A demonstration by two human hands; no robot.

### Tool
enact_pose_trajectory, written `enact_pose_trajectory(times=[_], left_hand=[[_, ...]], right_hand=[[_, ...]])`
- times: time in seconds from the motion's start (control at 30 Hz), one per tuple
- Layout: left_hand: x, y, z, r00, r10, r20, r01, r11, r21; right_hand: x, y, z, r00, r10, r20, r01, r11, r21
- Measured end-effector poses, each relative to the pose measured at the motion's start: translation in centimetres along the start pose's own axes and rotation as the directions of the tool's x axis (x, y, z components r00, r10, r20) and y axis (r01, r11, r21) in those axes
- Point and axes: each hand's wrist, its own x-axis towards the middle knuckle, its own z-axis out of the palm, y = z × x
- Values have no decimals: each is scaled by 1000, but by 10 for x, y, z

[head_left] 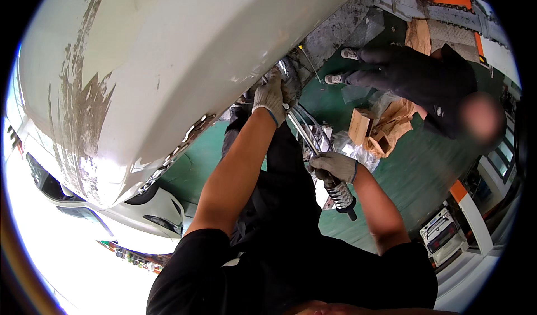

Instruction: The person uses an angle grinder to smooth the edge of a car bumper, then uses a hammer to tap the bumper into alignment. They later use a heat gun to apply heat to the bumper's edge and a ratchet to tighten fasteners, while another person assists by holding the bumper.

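My left hand point(269, 93), in a pale knit glove, reaches up under the lower edge of a scuffed white vehicle panel point(184, 52). Its fingers curl against a dark, grimy underbody part point(289, 83); what they grip is hidden. Lower and to the right, my right hand point(334, 167), gloved as well, is closed on what looks like a grease gun point(340, 196) with a ribbed silver barrel and black end. Silver rods point(304, 132) run from near this hand up toward the underbody, with a dark hose point(316, 120) beside them.
At the right, another person point(417, 77) in dark clothes stands on the green floor point(400, 172). An opened cardboard box point(361, 126), brown paper point(396, 122) and clear plastic point(363, 155) lie between us. A white car point(131, 217) stands at the lower left.
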Motion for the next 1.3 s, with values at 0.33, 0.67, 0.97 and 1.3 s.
enact_pose_trajectory(times=[0.33, 0.67, 0.97, 1.3], left_hand=[[-17, 2, -3, 868, 65, 492, 233, 822, -519], [-16, -6, -1, 897, 92, 432, 159, 845, -511], [-9, 10, 2, 911, 120, 394, 136, 815, -563], [-21, 12, 13, 975, 24, 223, 104, 834, -543]], right_hand=[[-20, -4, -7, 998, 61, 0, -60, 995, 77], [-12, 67, -26, 998, -58, 15, 58, 998, 4], [-27, 59, -22, 980, -44, -195, 32, 998, -61], [47, -95, -29, 981, -180, -78, 160, 964, -210]])
